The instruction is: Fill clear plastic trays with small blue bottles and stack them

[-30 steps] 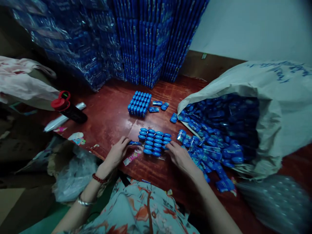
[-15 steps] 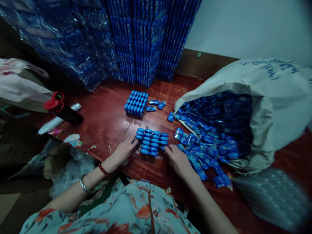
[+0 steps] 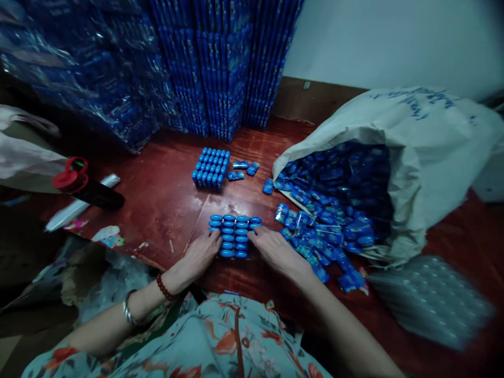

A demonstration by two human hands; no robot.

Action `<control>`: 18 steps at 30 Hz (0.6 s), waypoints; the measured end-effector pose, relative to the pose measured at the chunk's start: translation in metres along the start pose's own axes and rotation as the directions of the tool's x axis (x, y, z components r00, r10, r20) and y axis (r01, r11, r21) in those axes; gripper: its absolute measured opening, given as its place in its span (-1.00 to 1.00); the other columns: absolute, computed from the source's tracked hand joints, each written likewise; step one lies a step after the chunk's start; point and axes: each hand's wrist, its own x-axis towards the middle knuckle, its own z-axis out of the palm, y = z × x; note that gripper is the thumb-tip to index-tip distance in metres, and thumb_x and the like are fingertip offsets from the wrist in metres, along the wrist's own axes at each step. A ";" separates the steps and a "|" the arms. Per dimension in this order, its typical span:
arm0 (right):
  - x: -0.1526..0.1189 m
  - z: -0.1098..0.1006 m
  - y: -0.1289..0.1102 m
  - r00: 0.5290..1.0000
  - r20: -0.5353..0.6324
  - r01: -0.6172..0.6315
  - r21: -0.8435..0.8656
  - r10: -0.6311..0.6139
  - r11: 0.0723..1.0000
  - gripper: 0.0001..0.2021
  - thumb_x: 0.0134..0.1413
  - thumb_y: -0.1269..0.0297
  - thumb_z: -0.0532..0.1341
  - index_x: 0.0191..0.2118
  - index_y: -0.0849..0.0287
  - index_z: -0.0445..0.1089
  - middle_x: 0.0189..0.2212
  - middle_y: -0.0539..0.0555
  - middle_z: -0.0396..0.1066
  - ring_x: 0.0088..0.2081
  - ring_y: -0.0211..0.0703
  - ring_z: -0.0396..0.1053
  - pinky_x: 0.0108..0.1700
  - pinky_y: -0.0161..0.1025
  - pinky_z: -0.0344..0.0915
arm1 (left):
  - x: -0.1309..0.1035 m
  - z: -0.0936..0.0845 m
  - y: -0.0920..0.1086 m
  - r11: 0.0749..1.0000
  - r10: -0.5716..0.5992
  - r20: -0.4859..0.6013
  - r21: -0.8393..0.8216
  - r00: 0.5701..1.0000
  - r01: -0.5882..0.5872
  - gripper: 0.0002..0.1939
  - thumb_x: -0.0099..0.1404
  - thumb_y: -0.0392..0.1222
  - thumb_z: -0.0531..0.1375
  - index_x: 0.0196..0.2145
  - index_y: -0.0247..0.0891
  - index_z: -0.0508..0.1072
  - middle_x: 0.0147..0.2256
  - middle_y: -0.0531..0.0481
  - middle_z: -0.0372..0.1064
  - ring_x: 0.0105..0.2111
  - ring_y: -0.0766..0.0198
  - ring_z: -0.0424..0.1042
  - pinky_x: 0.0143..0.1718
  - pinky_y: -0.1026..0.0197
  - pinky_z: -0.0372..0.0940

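A block of shiny blue packets with rounded ends (image 3: 235, 231) stands in rows on the table in front of me. At its left side is my left hand (image 3: 201, 254), fingers bent and closed around a packet of the left column. My right hand (image 3: 273, 251) is closed on a packet at the right side, thumb and fingertips against the block. The fingers partly cover both outer columns. Further back stands a second, neatly stacked block of the same packets (image 3: 211, 167). Beside it lie a few loose packets (image 3: 240, 165).
A big white sack (image 3: 427, 142) lies open on the right, spilling loose blue packets (image 3: 331, 228). Tall stacks of blue packages (image 3: 220, 73) rise at the back. A black bottle with a red lid (image 3: 94, 190) lies tilted at left. A clear plastic tray (image 3: 437, 302) is at lower right.
My right hand has moved left against the block, and more packets now line its near end in the middle columns. My left hand has closed in on its left side. The view has shifted slightly.
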 end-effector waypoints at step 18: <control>-0.002 0.007 0.005 0.999 -0.032 -0.028 0.061 0.030 0.998 -0.79 0.13 0.56 0.02 -0.21 0.17 0.32 -0.27 0.10 0.33 -0.25 -0.16 0.31 -0.35 -0.30 0.11 | -0.007 0.053 -0.026 0.956 -0.030 -0.611 -0.249 0.791 -0.156 -0.64 0.29 -0.29 0.02 0.04 -0.16 0.30 -0.12 -0.18 0.29 -0.25 0.17 0.27 -0.28 0.12 0.27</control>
